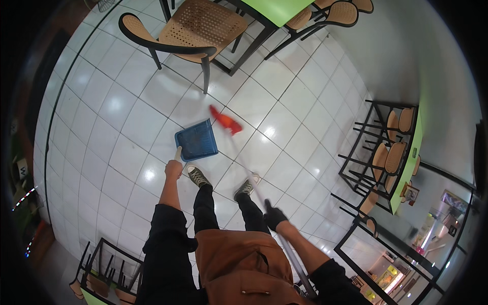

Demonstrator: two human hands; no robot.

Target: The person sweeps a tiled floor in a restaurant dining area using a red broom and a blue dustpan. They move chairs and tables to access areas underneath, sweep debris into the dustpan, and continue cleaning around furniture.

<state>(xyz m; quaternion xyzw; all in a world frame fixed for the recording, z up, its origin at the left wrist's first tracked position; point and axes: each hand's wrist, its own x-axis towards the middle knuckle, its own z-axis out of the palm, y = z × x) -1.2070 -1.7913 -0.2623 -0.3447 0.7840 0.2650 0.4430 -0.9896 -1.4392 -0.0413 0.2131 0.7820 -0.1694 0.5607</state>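
My bare left hand (174, 169) is closed around the pale handle of a blue plastic dustpan (196, 141). The pan lies at or just above the tiled floor in front of my left shoe, its open side towards the broom. In my right hand (274, 216), which wears a dark glove, is the long pale stick of a broom (244, 160). The red and orange broom head (226, 121) is blurred and sits just to the right of the dustpan, apart from it. Whether its bristles touch the floor I cannot tell.
Ahead stands a chair with a woven seat (202, 28) beside a green-topped table (278, 9). Another green table (406, 164) with several chairs lines the right wall. More furniture (110, 274) is at lower left. White tiles (126, 152) cover the floor.
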